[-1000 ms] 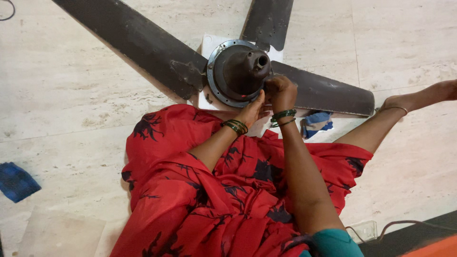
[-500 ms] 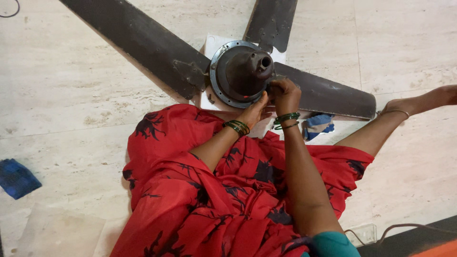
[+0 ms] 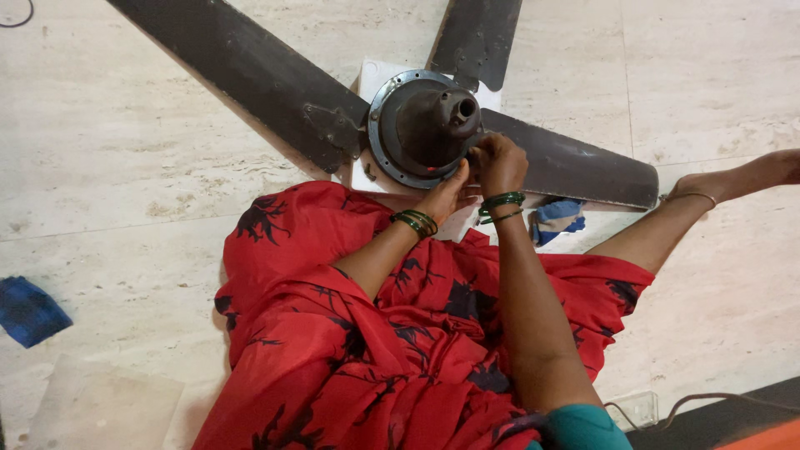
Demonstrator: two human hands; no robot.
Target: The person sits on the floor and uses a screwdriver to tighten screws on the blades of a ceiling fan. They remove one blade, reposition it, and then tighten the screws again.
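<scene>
Pale stone floor (image 3: 125, 167) (faintly veined).

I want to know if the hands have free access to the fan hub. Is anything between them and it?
Nothing visible. The left hand and right hand both rest against the near rim of the fan hub; the blades spread away to the sides.

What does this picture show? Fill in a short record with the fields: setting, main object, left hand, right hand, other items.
setting: a person sits on a pale stone floor in a red patterned garment
main object: dark ceiling fan lying flat, three blades showing, on a white sheet
left hand: left hand touches the near edge of the motor housing
right hand: right hand closed at the housing's side; what it grips is hidden
other items: blue cloth at left; blue rag under a blade
</scene>
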